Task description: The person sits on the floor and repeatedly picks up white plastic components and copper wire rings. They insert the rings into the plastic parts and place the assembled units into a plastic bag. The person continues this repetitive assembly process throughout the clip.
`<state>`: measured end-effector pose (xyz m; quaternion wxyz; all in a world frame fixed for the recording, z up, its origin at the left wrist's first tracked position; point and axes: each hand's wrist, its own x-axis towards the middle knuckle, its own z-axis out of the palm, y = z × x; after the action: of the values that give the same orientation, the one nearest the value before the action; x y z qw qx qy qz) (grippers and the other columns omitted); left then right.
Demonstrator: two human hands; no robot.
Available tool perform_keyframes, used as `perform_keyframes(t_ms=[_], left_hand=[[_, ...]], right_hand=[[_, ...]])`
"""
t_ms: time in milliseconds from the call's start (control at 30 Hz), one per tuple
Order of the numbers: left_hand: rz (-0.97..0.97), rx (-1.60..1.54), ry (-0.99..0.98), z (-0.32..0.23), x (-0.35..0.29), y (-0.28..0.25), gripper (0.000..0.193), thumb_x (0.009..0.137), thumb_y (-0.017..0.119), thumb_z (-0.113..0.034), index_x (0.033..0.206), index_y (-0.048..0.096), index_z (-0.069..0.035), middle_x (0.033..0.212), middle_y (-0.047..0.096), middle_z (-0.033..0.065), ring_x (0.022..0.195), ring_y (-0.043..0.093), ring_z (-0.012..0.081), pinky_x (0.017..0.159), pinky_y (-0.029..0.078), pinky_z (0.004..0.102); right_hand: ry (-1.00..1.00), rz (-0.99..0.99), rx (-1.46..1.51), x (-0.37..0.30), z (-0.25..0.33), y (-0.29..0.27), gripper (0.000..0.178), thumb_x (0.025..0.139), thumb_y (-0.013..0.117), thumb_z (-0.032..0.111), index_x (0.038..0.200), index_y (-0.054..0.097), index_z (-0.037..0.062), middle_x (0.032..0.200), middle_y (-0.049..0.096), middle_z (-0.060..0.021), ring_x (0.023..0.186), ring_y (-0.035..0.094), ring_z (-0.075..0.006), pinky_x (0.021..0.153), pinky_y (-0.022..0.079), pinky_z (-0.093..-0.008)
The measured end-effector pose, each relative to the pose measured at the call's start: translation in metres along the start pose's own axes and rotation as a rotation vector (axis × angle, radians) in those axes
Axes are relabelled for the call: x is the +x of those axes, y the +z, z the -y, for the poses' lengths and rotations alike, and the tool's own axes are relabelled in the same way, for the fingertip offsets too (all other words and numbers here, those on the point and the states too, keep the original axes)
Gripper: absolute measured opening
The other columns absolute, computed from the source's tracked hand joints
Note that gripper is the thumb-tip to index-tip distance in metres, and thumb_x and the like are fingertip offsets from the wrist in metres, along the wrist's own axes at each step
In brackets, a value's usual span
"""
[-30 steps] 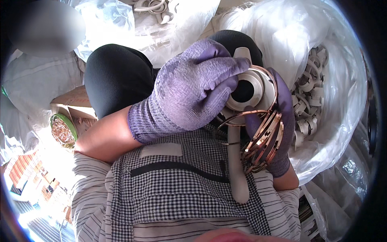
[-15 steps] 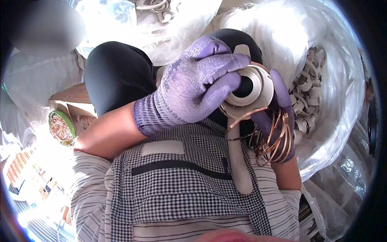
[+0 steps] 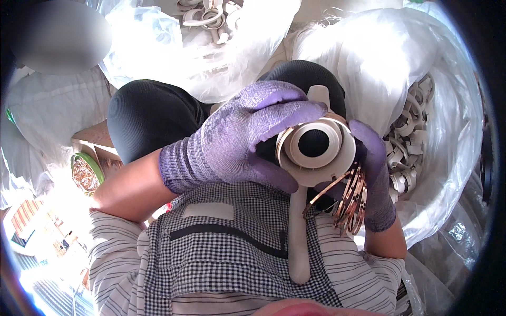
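Both hands wear purple knit gloves. My left hand (image 3: pixel 240 139) wraps its fingers around the left side of a round off-white plastic part (image 3: pixel 315 148) with a dark hole in its middle, held close under the camera. My right hand (image 3: pixel 371 174) grips the same part from the right side and behind. A bundle of thin copper-coloured metal rings (image 3: pixel 350 203) hangs over my right wrist and palm. A long off-white plastic stem (image 3: pixel 299 231) runs down from the round part across my checked apron.
A big clear plastic bag (image 3: pixel 448 105) at the right holds several off-white ring-shaped parts (image 3: pixel 408 137). Another bag (image 3: pixel 211 21) of similar parts lies at the top. A green-rimmed tin (image 3: pixel 84 174) of coppery rings sits at the left beside my dark-clad knee (image 3: pixel 142 121).
Both hands lifted the round part slightly and turned its open face toward the camera. My left fingers slid off its front to the left rim, and the copper rings shifted lower on my right wrist.
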<state>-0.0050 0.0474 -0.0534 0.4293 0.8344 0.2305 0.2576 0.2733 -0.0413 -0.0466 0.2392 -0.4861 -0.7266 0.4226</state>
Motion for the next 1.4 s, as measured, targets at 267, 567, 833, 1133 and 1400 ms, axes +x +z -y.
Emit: perform_keyframes(t_ms=[267,567,833,1133,1400], left_hand=[[0.044,0.053,0.093,0.007,0.015,-0.002,0.105,0.047,0.098,-0.039,0.139,0.057,-0.007,0.126,0.063,0.0119,0.117,0.061,0.0326,0.098,0.052,0.0431],[0.039,0.253,0.194,0.015,0.019,-0.009,0.107,0.048,0.095,-0.05,0.139,0.057,-0.01,0.119,0.062,0.01,0.108,0.061,0.0318,0.096,0.047,0.0461],[0.024,0.279,0.186,0.015,0.009,-0.001,0.111,0.053,0.097,-0.041,0.147,0.047,-0.007,0.124,0.061,0.0142,0.116,0.059,0.0364,0.102,0.044,0.0484],[-0.128,0.276,0.049,-0.006,-0.006,0.016,0.104,0.056,0.096,-0.036,0.142,0.05,-0.004,0.131,0.057,0.0207,0.123,0.055,0.0402,0.106,0.044,0.0489],[-0.201,0.191,0.156,0.013,-0.001,0.017,0.099,0.056,0.097,-0.044,0.136,0.054,-0.004,0.127,0.061,0.0196,0.12,0.058,0.039,0.105,0.044,0.047]], right_hand=[[-0.016,-0.063,-0.211,0.015,0.022,-0.008,0.109,0.066,0.093,0.043,0.15,0.04,-0.0018,0.13,0.064,-0.0197,0.112,0.063,-0.0377,0.095,0.054,-0.0463],[-0.087,-0.134,-0.138,0.017,0.009,0.001,0.093,0.076,0.087,0.03,0.15,0.04,0.0,0.131,0.064,-0.0215,0.118,0.066,-0.0395,0.098,0.055,-0.0453],[-0.03,-0.156,-0.098,0.015,0.008,0.01,0.092,0.079,0.086,0.029,0.153,0.037,0.0023,0.134,0.063,-0.0218,0.121,0.065,-0.0369,0.103,0.052,-0.0427],[-0.053,-0.197,0.013,0.01,0.008,0.026,0.1,0.079,0.088,0.034,0.154,0.033,-0.0032,0.144,0.055,-0.0237,0.133,0.055,-0.0348,0.113,0.043,-0.0426],[0.027,-0.198,0.098,0.026,0.008,0.026,0.09,0.084,0.083,0.033,0.154,0.036,0.0025,0.144,0.056,-0.0219,0.133,0.056,-0.0317,0.112,0.045,-0.0404]])
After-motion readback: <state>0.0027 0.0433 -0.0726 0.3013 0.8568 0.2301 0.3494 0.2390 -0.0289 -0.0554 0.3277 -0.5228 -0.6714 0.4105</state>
